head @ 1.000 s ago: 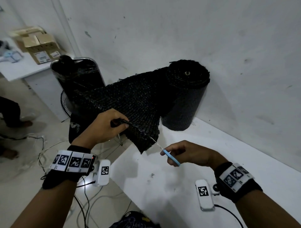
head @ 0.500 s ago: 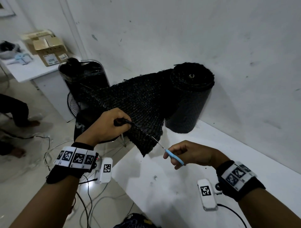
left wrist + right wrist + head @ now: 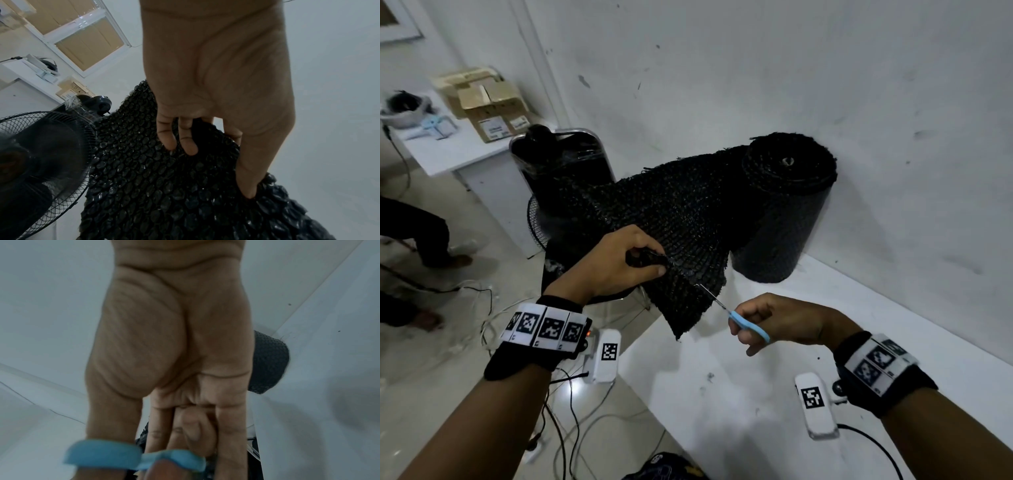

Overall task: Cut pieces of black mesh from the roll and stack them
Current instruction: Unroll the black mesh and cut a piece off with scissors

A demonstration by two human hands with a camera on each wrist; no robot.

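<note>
A roll of black mesh [image 3: 787,205] stands upright on the white table [image 3: 756,394] against the wall. Its loose sheet [image 3: 671,212] stretches out to the left, past the table's edge. My left hand [image 3: 643,260] pinches the sheet's near edge, thumb on top and fingers underneath [image 3: 185,142]. My right hand [image 3: 750,325] grips blue-handled scissors [image 3: 746,325], the handle loops [image 3: 133,456] round my thumb and fingers. The thin blades [image 3: 710,296] meet the sheet's lower edge just right of my left hand. The roll [image 3: 267,363] shows behind my right palm.
A black standing fan [image 3: 558,192] is left of the table behind the sheet, its grille [image 3: 51,154] close under the mesh. Cables [image 3: 565,428] lie on the floor. A side table with cardboard boxes [image 3: 489,106] stands far left. A person's legs [image 3: 421,233] are at left.
Both hands have held their grips. The scissors have edged a little further into the sheet's edge towards my left hand. The head view has shifted slightly.
</note>
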